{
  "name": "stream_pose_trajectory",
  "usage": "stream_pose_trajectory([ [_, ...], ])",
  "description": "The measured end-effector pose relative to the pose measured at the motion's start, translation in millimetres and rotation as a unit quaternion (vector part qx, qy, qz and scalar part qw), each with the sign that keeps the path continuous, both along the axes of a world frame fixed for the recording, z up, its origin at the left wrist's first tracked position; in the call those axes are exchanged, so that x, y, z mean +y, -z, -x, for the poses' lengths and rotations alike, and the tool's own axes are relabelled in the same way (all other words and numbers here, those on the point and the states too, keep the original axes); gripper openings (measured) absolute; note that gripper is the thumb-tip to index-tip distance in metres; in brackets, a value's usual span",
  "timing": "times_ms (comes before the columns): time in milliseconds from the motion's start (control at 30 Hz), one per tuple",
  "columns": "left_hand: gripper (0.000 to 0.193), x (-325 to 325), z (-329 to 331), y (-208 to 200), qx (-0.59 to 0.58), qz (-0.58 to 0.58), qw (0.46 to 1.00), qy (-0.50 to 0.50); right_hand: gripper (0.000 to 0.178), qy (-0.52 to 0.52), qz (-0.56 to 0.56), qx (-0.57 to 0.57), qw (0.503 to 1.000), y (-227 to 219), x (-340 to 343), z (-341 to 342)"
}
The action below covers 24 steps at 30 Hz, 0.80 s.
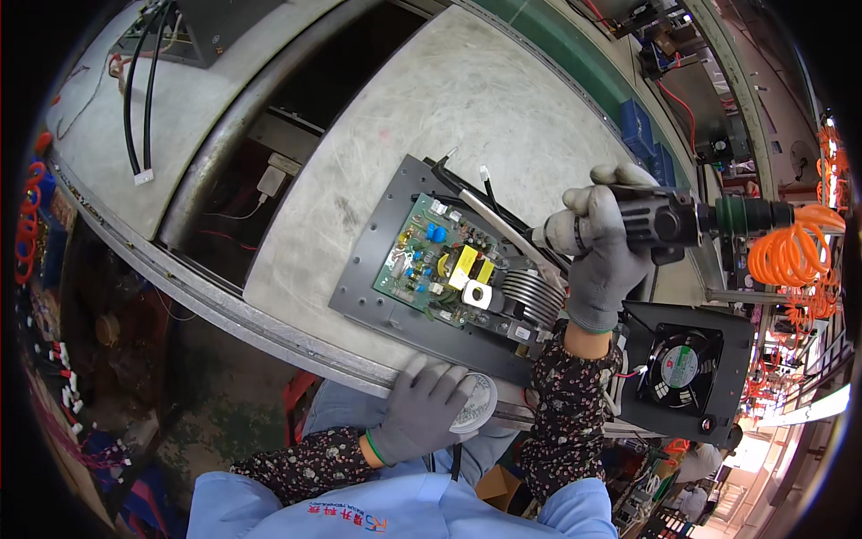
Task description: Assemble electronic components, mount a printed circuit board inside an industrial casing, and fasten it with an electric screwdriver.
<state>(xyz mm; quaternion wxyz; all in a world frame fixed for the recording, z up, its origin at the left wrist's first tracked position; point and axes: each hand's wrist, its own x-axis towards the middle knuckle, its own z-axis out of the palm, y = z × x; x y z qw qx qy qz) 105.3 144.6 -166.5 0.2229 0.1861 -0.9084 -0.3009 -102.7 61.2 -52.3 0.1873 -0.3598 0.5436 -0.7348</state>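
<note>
My right hand [603,235], in a grey glove with pale fingertips, is wrapped round a black power drill [660,220] with a green collar. The drill points left, its pale nose [561,234] above the right end of a dark metal chassis plate [373,260]. A green circuit board [409,251] with yellow-taped parts, a white ring and a coil of thick grey turns [534,296] sits on that plate. At the table's near edge my left hand [422,409], also gloved, has its fingers bent against a round white printed disc-like thing [476,402]; its contents, if any, are hidden.
A dark panel with a fan [678,366] stands at the right, beside the chassis. Orange coiled hose [795,256] hangs by the drill's rear. Black cables [489,193] lie across the plate. Farther left, a second bench [117,193] holds another dark unit. Blue bins [637,130] line the far edge.
</note>
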Motion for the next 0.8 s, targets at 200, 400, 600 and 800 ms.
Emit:
stream_pose_trajectory([
  [200, 0.062, -1, 2, 1, 0.009, 0.000, 1.000, -0.001, 0.031, 0.030, -0.037, -0.009, 0.999, 3, -7, 2],
  [400, 0.061, -2, 3, 3, 0.013, 0.004, 1.000, -0.003, 0.031, 0.046, -0.047, -0.020, 0.998, 10, -8, 0],
  [600, 0.061, -2, 4, 1, 0.019, 0.000, 1.000, -0.003, 0.032, 0.053, -0.031, 0.002, 0.998, 11, -8, -5],
  [800, 0.062, -2, 1, -3, 0.001, -0.024, 1.000, 0.000, 0.033, 0.031, -0.047, -0.014, 0.998, 12, -8, -2],
])
